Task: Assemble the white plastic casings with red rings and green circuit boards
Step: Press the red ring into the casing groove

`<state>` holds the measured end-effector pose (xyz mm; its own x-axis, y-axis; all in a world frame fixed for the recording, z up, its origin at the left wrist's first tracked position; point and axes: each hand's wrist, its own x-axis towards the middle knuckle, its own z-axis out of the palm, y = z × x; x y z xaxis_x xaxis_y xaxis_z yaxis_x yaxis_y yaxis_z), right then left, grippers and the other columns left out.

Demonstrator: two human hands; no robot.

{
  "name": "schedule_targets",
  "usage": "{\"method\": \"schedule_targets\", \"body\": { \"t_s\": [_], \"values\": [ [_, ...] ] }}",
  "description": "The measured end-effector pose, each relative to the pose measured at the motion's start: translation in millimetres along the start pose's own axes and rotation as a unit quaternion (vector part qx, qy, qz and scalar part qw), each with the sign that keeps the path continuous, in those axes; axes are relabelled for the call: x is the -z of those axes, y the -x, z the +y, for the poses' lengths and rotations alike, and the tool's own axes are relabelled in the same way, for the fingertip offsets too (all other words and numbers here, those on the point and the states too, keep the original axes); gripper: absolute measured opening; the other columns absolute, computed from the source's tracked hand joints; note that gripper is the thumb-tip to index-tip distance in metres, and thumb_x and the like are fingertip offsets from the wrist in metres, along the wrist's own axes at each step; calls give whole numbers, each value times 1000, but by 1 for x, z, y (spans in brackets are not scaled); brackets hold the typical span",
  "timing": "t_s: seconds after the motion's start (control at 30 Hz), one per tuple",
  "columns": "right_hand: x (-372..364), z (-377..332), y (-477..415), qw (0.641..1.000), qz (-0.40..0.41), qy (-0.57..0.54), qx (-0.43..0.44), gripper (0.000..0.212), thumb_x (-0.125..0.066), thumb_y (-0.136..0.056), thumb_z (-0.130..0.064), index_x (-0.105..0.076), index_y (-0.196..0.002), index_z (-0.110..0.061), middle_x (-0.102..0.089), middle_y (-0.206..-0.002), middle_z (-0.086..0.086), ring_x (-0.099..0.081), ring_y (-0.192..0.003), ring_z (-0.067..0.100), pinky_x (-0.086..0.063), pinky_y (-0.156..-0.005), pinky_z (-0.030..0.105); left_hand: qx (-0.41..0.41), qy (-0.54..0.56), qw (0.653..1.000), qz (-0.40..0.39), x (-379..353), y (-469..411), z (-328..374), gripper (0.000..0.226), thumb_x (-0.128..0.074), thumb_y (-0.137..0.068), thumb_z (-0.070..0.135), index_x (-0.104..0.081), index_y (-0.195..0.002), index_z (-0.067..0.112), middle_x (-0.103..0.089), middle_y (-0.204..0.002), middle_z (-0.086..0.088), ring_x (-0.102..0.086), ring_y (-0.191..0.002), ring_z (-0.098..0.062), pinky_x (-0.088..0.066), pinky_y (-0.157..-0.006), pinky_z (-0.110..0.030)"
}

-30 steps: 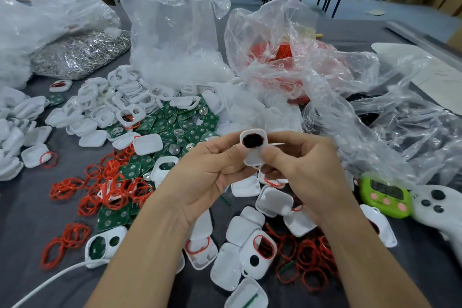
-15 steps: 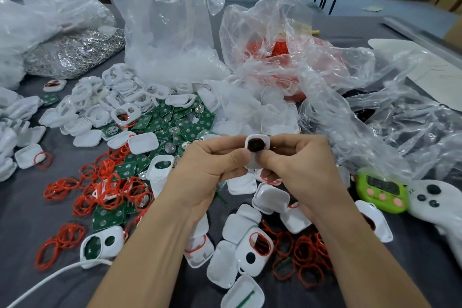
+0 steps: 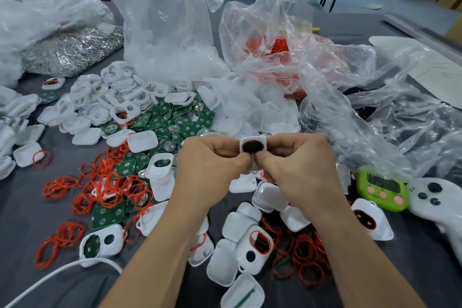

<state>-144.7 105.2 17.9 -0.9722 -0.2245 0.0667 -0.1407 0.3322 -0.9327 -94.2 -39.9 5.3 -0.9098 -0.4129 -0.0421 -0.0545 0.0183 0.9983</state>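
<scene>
Head view: left hand (image 3: 212, 167) and right hand (image 3: 297, 165) both pinching one white casing (image 3: 253, 155), held up over middle of surface (image 3: 25, 220), thumbs meeting at its lower edge

Red ring (image 3: 255, 141) showing as thin line at upper rim of casing's dark opening; judging ring-seating step being in hand, full seating not visible

Next move likely calling for even thumb pressure round rim, then picking one of green circuit boards (image 3: 175, 120) lying just beyond hands

Loose red rings (image 3: 105, 182) lying toward left edge; spare casings (image 3: 240, 222) lying toward near edge, below hands

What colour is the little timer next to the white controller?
The timer is bright green with pink buttons; head view.
</scene>
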Motion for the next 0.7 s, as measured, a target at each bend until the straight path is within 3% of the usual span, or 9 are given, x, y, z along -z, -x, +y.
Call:
{"method": "schedule_targets", "body": {
  "t_s": [0.13, 0.3, 0.43, 0.53, 0.7],
  "values": [
    [-2, -1, 2, 999, 9, 34, 3, 20, -84, -79, -27, -77, -80, -45, -73, -61, -13, -72, -57, 6, -64, -66, 34, -2, -27, 1000, 11, -1, 0, -2, 20, -76, -61, 20, -83, -78, 27, -77, -68, 0, -76, -63, -18, -54, -58, -24],
    [-5, 1, 1, 999, 26, 42, -3, 11, -86, -78, -31, -78, -74, -39, -72, -58, -15, -70, -54, 2, -59, -60, 26, 0, -46, 999, 8, -1, 1, -3, 23, -75, -61, 25, -82, -80, 36, -76, -66, 3, -76, -63, -15, -54, -59, -24],
    [-2, 2, -2, 1000, 0, 22, -14, 17, -85, -76, -29, -78, -79, -44, -74, -62, -12, -71, -55, 4, -57, -59, 26, 7, -19, 1000, -12, -1, 2, -2, 19, -75, -69, 28, -82, -84, 38, -77, -69, -1, -76, -64, -17, -53, -57, -25],
    [2, 3, -4, 997, -41, -37, -46, 13, -81, -70, -26, -81, -80, -34, -75, -65, -1, -67, -52, 11, -55, -57, 28, 9, -3, 1000, -7, -2, 3, -1, 17, -76, -74, 26, -83, -84, 39, -77, -69, -3, -74, -60, -18, -53, -54, -24],
    [4, 4, -6, 989, -67, -103, -79, 7, -81, -85, -15, -82, -82, -21, -72, -61, 4, -62, -50, 13, -49, -51, 21, 3, -1, 1000, 5, 0, 3, 0, 19, -77, -84, 16, -83, -87, 34, -78, -72, -4, -74, -60, -19, -53, -54, -24]
  ]
}}
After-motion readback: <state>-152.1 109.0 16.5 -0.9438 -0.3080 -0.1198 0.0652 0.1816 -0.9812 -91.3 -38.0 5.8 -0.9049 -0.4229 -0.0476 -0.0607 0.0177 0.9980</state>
